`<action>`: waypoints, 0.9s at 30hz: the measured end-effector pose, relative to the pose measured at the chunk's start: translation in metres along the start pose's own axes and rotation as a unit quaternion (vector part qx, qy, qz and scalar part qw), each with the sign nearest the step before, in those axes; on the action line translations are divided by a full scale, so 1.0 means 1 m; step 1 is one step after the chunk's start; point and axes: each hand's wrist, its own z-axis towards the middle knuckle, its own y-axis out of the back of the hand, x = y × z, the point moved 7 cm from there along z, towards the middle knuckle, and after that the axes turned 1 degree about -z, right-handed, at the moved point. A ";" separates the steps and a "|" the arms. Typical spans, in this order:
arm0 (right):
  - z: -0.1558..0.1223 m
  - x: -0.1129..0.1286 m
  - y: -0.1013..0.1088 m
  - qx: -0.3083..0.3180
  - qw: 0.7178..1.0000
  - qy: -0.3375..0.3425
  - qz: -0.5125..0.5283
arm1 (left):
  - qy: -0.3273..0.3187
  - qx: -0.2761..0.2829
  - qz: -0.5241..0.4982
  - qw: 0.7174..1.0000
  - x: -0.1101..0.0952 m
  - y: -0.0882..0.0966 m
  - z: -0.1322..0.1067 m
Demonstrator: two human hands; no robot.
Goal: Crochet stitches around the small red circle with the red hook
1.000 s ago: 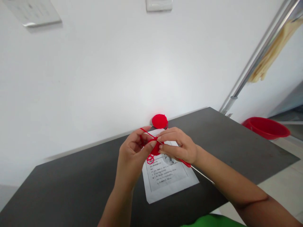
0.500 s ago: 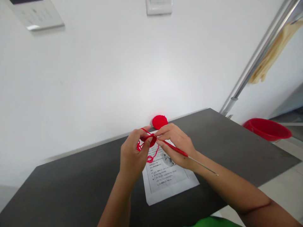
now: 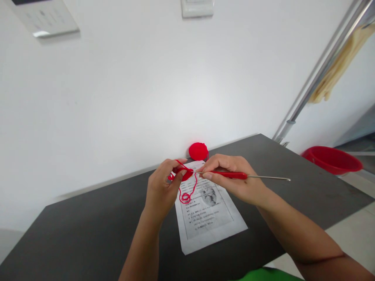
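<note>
Pinched in my left hand [image 3: 162, 187] is a small piece of red crochet work [image 3: 186, 175], with a yarn strand running over the index finger. My right hand [image 3: 234, 175] grips a crochet hook [image 3: 231, 174] by its red handle. The hook's thin metal tip meets the edge of the crochet work, and its other metal end sticks out to the right past the hand. A loose curl of red yarn [image 3: 185, 198] hangs below the work, over a printed sheet [image 3: 211, 222]. Behind the hands sits a ball of red yarn [image 3: 198, 151].
The dark table [image 3: 96, 226] stands against a white wall [image 3: 123, 89]. A metal pole [image 3: 319, 74] rises at the right, with yellowish gloves [image 3: 336, 70] hanging beside it. On the floor to the right is a red basin [image 3: 331, 160].
My right hand has shifted right and the hook has turned from slanting to nearly level. More of the printed sheet shows between the hands. My left hand has barely moved.
</note>
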 end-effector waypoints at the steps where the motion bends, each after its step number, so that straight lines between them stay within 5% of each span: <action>1: 0.000 -0.002 0.000 -0.002 1.000 -0.007 0.024 | 0.024 0.003 -0.030 0.999 0.003 0.000 0.000; 4: 0.003 -0.009 -0.003 -0.010 0.993 -0.003 0.120 | 0.130 0.041 -0.181 0.974 0.015 -0.007 -0.003; 6: 0.005 -0.009 -0.006 -0.007 0.989 0.060 0.138 | 0.190 0.085 -0.285 0.936 0.020 -0.017 -0.006; 9: 0.003 0.001 -0.010 -0.003 0.975 0.212 0.061 | 0.233 0.125 -0.378 0.887 0.021 -0.026 -0.008; 12: -0.002 0.010 -0.015 0.015 0.953 0.300 -0.027 | 0.249 0.127 -0.409 0.868 0.023 -0.026 -0.009; 20: 0.000 0.011 -0.014 -0.016 0.974 0.226 0.020 | 0.209 0.098 -0.340 0.912 0.025 -0.011 -0.001; 27: -0.002 0.012 -0.020 -0.046 0.971 0.234 0.014 | 0.243 0.095 -0.427 0.866 0.019 -0.025 -0.007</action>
